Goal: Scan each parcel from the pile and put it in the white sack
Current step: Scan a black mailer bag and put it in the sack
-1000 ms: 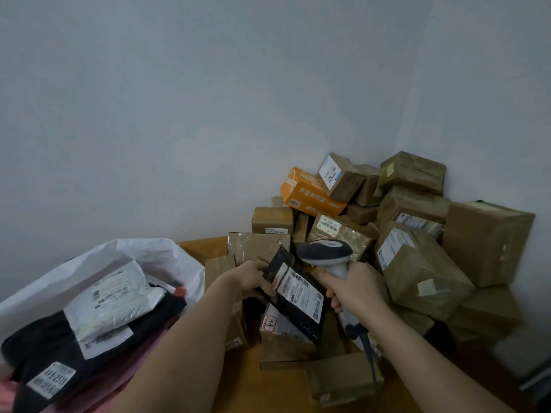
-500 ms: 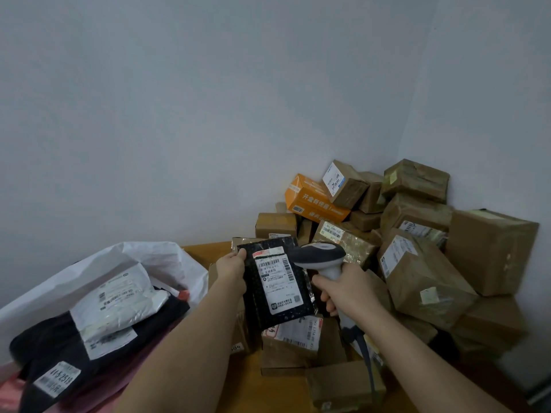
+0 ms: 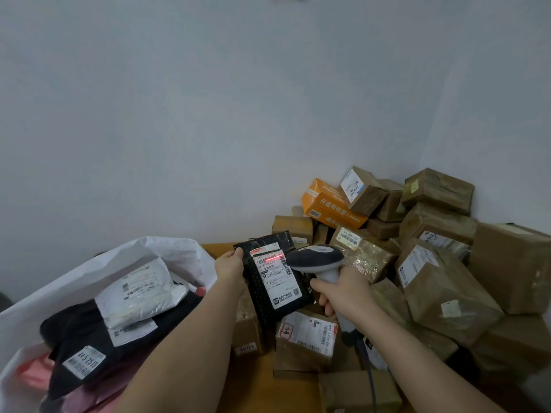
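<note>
My left hand (image 3: 230,267) grips the upper left edge of a flat black parcel (image 3: 258,290) and holds it upright, its white label facing me. A red scan line lies across the barcode at the top of that label. My right hand (image 3: 343,290) is wrapped round the handle of a grey and white barcode scanner (image 3: 316,257), whose head points at the label from the right. The white sack (image 3: 167,251) stands open at the lower left, holding black, white and pink mailers. The pile of parcels (image 3: 429,278) fills the corner on the right.
An orange box (image 3: 325,208) lies high in the pile against the wall. Brown boxes with labels (image 3: 307,329) sit under my hands on the wooden table (image 3: 253,380). The scanner's cable (image 3: 369,368) runs down past my right forearm. Grey walls meet behind the pile.
The black parcel has turned from tilted to label-forward and risen a little. The scanner head has closed in on the label, and a red line now shows on the barcode.
</note>
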